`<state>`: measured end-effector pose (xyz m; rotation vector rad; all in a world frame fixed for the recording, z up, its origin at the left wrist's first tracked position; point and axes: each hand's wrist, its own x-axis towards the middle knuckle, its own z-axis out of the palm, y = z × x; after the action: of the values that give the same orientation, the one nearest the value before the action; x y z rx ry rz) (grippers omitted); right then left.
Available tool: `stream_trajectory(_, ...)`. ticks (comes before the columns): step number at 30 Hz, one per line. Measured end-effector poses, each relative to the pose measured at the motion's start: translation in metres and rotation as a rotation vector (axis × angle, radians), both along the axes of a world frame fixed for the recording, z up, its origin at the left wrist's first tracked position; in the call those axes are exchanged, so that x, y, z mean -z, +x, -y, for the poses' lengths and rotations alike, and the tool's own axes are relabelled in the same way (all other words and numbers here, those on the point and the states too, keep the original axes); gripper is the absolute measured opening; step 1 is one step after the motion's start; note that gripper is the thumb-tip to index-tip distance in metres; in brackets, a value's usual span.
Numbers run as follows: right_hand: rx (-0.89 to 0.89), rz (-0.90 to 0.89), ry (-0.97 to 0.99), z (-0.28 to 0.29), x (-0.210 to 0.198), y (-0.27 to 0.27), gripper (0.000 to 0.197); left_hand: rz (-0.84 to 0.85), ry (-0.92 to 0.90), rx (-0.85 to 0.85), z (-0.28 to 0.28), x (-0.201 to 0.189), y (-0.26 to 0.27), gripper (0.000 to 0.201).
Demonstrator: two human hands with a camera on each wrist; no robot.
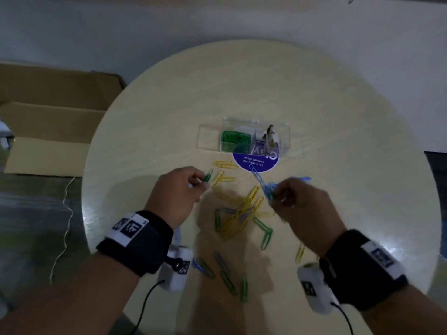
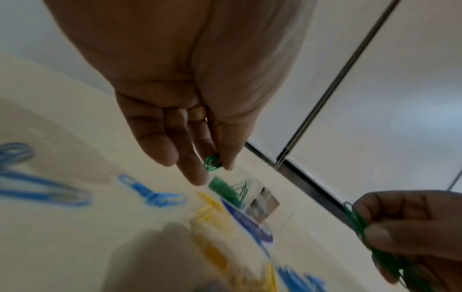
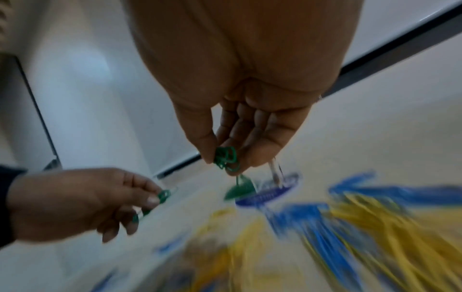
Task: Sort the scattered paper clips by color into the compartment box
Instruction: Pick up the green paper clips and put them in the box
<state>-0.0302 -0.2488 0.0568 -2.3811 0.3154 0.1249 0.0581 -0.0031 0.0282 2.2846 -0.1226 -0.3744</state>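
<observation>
My left hand (image 1: pixel 202 182) hovers over the table and pinches a green paper clip (image 1: pixel 208 176) between thumb and fingers, seen close in the left wrist view (image 2: pixel 212 162). My right hand (image 1: pixel 275 195) pinches a small bunch of green clips (image 3: pixel 226 158) just above a chain of blue clips (image 1: pixel 260 180) lying on the table. The clear compartment box (image 1: pixel 208 137) stands beyond both hands. Its middle compartment holds a pile of green clips (image 1: pixel 233 140), and metal binder clips (image 1: pixel 269 137) fill the right one. Yellow clips (image 1: pixel 242 211), green clips (image 1: pixel 266 234) and blue ones lie scattered beneath my hands.
The round pale table (image 1: pixel 338 117) carries a purple round sticker (image 1: pixel 256 163) just in front of the box. More green and blue clips (image 1: pixel 227 281) lie near the front edge. An open cardboard box (image 1: pixel 48 131) sits on the floor to the left, beside a thin cable (image 1: pixel 65 228).
</observation>
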Motion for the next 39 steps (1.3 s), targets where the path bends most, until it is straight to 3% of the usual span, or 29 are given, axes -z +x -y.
stream_trajectory(8, 0.155, 0.274, 0.218, 0.006, -0.026, 0.117, 0.022, 0.132, -0.088, -0.132, 0.055, -0.019, 0.078, 0.016)
stream_trajectory(13, 0.124, 0.152, 0.084, -0.006, -0.001, 0.158, 0.012, 0.097, -0.026, -0.109, 0.075, -0.006, 0.104, 0.031)
stream_trajectory(16, 0.07, 0.033, -0.003, -0.009, 0.013, 0.161, 0.024, 0.072, -0.121, -0.15, 0.072, -0.002, 0.103, 0.03)
stream_trajectory(18, 0.082, 0.052, 0.01, -0.005, 0.012, 0.151, 0.026, 0.134, -0.136, -0.162, 0.062, -0.004, 0.093, 0.025)
stream_trajectory(20, 0.106, 0.117, 0.024, 0.002, 0.006, 0.131, 0.016, 0.206, -0.074, -0.091, 0.047, -0.01, 0.074, 0.019)
stream_trajectory(24, 0.034, 0.119, 0.004, 0.011, 0.013, 0.049, 0.007, 0.294, 0.096, 0.3, 0.007, -0.008, 0.004, 0.018)
stream_trajectory(27, -0.098, 0.079, -0.066, 0.007, 0.035, -0.025, 0.018, 0.295, 0.183, 0.621, -0.019, 0.012, -0.06, 0.021)
stream_trajectory(29, -0.244, 0.084, -0.15, 0.001, 0.052, -0.064, 0.03, 0.278, 0.231, 0.721, -0.032, 0.026, -0.097, 0.021)
stream_trajectory(33, -0.415, 0.051, -0.332, -0.007, 0.075, -0.098, 0.044, 0.375, 0.301, 0.772, -0.046, 0.049, -0.13, 0.023)
stream_trajectory(39, -0.461, 0.073, -0.343, -0.009, 0.066, -0.109, 0.031, 0.387, 0.2, 0.728, -0.045, 0.054, -0.131, 0.023)
